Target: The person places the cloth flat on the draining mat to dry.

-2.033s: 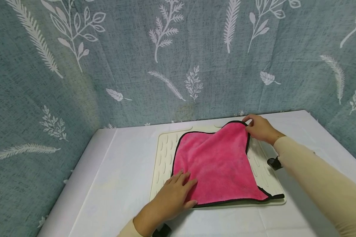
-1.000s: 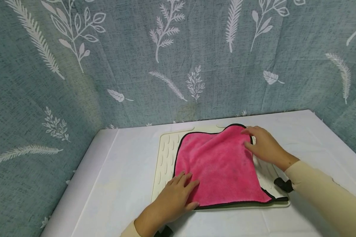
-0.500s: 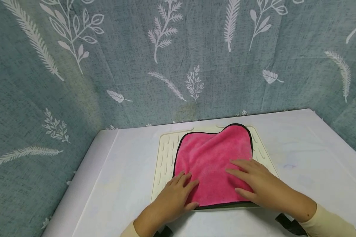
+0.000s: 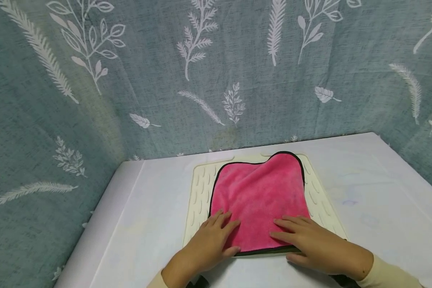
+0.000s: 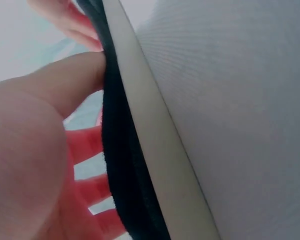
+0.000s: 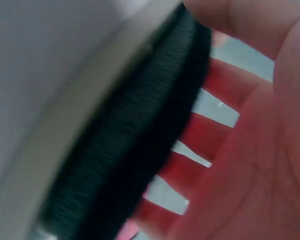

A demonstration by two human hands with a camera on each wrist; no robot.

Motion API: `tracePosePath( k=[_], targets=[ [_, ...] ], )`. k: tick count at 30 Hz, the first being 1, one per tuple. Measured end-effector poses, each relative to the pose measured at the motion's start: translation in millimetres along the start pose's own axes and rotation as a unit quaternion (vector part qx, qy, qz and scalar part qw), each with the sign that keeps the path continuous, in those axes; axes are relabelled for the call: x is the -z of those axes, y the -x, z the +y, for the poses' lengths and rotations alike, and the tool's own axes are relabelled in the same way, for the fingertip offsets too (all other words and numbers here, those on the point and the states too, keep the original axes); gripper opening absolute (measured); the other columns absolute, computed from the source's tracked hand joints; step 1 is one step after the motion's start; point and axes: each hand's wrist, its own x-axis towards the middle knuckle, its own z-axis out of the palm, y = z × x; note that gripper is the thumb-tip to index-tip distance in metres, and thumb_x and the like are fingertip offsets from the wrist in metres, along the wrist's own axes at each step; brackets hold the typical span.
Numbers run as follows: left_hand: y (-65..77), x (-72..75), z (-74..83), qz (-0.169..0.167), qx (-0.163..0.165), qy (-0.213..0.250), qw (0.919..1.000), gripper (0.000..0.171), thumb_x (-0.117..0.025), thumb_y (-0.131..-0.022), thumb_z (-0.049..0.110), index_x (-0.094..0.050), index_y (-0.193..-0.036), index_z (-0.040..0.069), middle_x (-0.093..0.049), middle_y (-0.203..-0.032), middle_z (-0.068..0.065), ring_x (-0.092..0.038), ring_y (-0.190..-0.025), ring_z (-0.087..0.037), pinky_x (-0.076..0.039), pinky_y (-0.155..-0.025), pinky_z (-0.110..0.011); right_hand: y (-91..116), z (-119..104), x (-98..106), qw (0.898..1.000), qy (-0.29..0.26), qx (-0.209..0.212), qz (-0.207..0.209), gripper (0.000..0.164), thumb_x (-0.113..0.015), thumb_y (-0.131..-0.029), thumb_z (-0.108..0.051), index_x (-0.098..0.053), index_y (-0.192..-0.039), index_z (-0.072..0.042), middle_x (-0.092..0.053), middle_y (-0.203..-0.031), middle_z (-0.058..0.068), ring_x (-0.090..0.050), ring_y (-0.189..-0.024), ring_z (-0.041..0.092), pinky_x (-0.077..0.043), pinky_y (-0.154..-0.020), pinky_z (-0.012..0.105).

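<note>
The pink cloth (image 4: 259,200) before me has a soft-looking, matt, plush pile and is bordered by a dark textile edging (image 5: 119,145) whose surface appears faintly fuzzy; the cream mat (image 4: 197,192) beneath looks like moulded plastic or rubber, matt and smooth apart from its oblong relief. The desk (image 4: 155,200) is surfaced in white, matt, lightly creased material resembling fabric, the backdrop (image 4: 147,72) is a matt blue-green textile with a linen-like, leaf-printed face, and my sleeve (image 4: 389,276) is plain, matt cream cloth.
</note>
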Motion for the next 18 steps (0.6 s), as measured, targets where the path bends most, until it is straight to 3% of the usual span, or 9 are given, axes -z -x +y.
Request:
tracePosePath(
  k=[3,8,13,18],
  targets=[
    [-3.3,6.7,-1.7,-0.014,-0.012,0.020,0.9996,0.063,-0.067,-0.092,0.049,-0.050,-0.147,0.023,-0.045,-0.153,-0.010,-0.039,-0.146,-0.033,-0.039,-0.112,-0.054,-0.3,0.6,-2.7,1.000,0.004,-0.011,-0.001,0.050,-0.071,-0.091,-0.037,-0.059,-0.140,-0.030,-0.054,-0.147,0.004,-0.049,-0.135,0.033,-0.044,-0.104,0.058],
    [-16.2,32.5,-11.0,-0.027,-0.033,0.039,0.9983,0.053,-0.066,-0.094,0.044,-0.058,-0.140,0.019,-0.060,-0.139,-0.006,-0.057,-0.130,-0.026,-0.046,-0.107,-0.050,-2.0,0.3,-4.6,1.000,0.006,-0.020,0.002,0.049,-0.072,-0.090,-0.034,-0.061,-0.138,-0.030,-0.054,-0.146,0.003,-0.049,-0.135,0.032,-0.044,-0.105,0.056],
    [-41.2,56.4,-24.5,0.021,-0.013,0.033,0.9992,0.046,-0.064,-0.097,0.038,-0.061,-0.136,0.015,-0.066,-0.131,-0.008,-0.064,-0.119,-0.027,-0.050,-0.097,-0.052,-1.8,0.5,-5.1,1.000,0.014,-0.009,0.010,0.048,-0.072,-0.090,-0.033,-0.062,-0.137,-0.030,-0.054,-0.144,0.003,-0.050,-0.133,0.031,-0.045,-0.104,0.054],
    [-74.4,69.1,-34.7,0.068,0.030,0.009,0.9972,0.044,-0.064,-0.097,0.036,-0.061,-0.135,0.014,-0.068,-0.123,-0.011,-0.067,-0.109,-0.027,-0.052,-0.089,-0.053,-1.9,0.5,-5.5,1.000,0.019,-0.003,0.013,0.048,-0.072,-0.089,-0.033,-0.062,-0.136,-0.029,-0.055,-0.143,0.004,-0.051,-0.131,0.031,-0.046,-0.104,0.053]
  ],
)
